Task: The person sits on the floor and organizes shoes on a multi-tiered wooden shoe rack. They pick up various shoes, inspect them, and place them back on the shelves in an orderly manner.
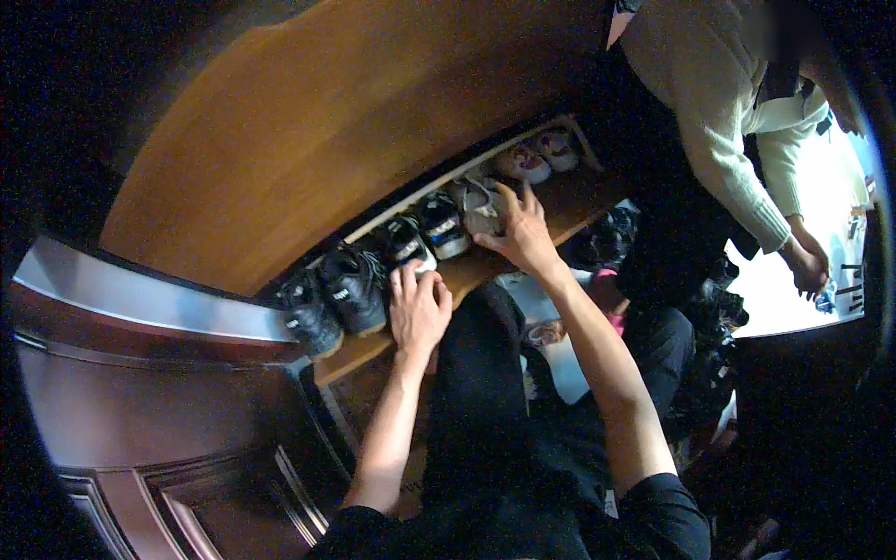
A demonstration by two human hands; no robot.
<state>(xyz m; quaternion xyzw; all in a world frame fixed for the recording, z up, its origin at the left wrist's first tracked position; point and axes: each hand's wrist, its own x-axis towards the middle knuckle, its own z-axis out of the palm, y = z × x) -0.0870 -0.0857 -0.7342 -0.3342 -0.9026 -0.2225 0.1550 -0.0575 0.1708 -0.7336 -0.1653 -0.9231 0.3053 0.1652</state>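
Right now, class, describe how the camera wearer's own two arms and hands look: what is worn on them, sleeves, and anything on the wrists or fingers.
Both forearms are bare from above the elbow down. Short black sleeves end near the shoulders, part of a black top. The left hand and right hand wear no gloves. No watch, bracelet or ring shows on either, though the picture is too dim and coarse to rule out a thin ring.

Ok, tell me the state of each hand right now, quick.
Left hand: laid palm-down on a black-and-white sneaker, fingers loosely curled; no clear grip.
Right hand: open, fingers spread, touching a grey-white sneaker on the wooden shelf.
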